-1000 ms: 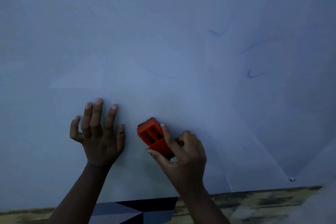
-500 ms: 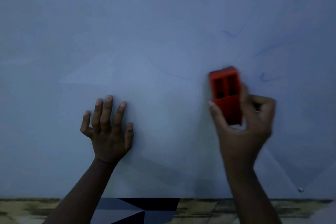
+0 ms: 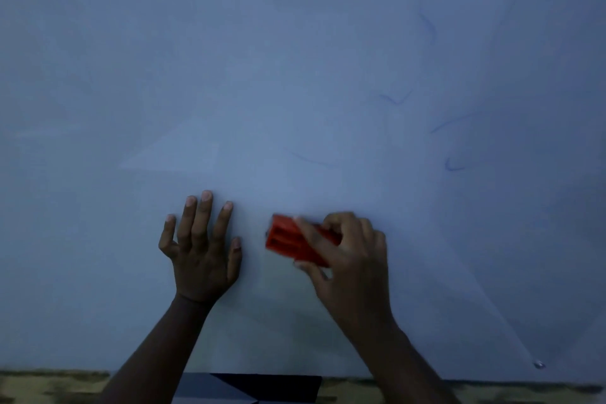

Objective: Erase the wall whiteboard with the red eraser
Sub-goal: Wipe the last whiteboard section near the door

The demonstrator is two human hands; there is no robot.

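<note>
The whiteboard point(image 3: 262, 59) fills almost the whole view, dim and bluish. Faint blue pen strokes point(image 3: 454, 166) remain on its right half, with another thin stroke near the middle. My right hand point(image 3: 347, 256) grips the red eraser point(image 3: 288, 238) and presses it flat on the board, low and centre. The eraser lies tilted, its left end free of my fingers. My left hand point(image 3: 201, 249) rests flat on the board just left of the eraser, fingers spread, holding nothing.
The board's bottom edge point(image 3: 492, 382) runs along the base of the view, with a worn yellowish surface below it. A dark and grey angular shape point(image 3: 249, 389) sits at bottom centre. A small metal screw point(image 3: 538, 364) shows at the lower right of the board.
My right hand first swept the eraser up and to the right, then came back down and left, close to my left hand. The left hand stayed planted on the board.
</note>
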